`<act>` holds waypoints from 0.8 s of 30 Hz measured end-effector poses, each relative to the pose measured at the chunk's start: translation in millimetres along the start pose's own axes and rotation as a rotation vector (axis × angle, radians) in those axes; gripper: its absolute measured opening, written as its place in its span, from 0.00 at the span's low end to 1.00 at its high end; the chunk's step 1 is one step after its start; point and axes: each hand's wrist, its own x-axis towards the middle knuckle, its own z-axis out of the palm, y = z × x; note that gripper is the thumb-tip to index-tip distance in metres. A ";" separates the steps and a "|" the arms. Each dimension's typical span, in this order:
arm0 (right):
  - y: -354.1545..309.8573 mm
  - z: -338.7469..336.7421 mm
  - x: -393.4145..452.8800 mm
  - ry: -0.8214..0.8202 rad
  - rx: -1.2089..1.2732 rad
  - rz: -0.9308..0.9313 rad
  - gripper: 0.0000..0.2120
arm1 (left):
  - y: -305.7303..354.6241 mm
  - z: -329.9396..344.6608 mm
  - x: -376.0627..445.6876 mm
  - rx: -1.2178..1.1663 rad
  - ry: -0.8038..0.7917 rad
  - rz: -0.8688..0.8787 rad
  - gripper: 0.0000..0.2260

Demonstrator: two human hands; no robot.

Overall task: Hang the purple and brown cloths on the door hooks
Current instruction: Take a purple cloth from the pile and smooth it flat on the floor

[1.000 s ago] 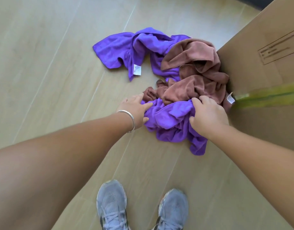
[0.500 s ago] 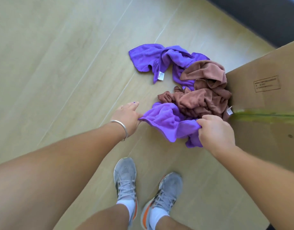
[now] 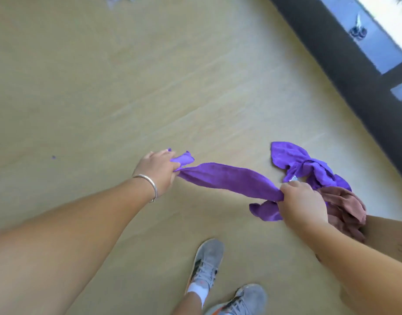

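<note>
A purple cloth (image 3: pixel 227 178) is stretched in the air between my two hands, above the floor. My left hand (image 3: pixel 158 170) grips its left end, with a corner sticking out past my fingers. My right hand (image 3: pixel 303 204) grips its right end, and a loose tail hangs below my fist. A second purple cloth (image 3: pixel 309 165) lies crumpled on the floor beyond my right hand. A heap of brown cloth (image 3: pixel 345 210) lies beside it, partly hidden by my right hand and wrist. No door hooks are in view.
A cardboard box (image 3: pixel 390 235) stands at the right edge, touching the brown cloth. A dark window frame (image 3: pixel 345 71) runs along the upper right. My two grey shoes (image 3: pixel 209 262) stand on the pale wooden floor (image 3: pixel 104 87) below the cloth.
Both hands lifted one purple cloth off the pile and pulled it taut between them. My left hand now grips it. The view swung up and left as I rose.
</note>
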 end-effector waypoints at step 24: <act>-163.9 9.2 -94.6 -0.155 -0.286 -0.483 0.17 | 67.6 168.7 -255.2 -0.473 -0.221 -0.312 0.19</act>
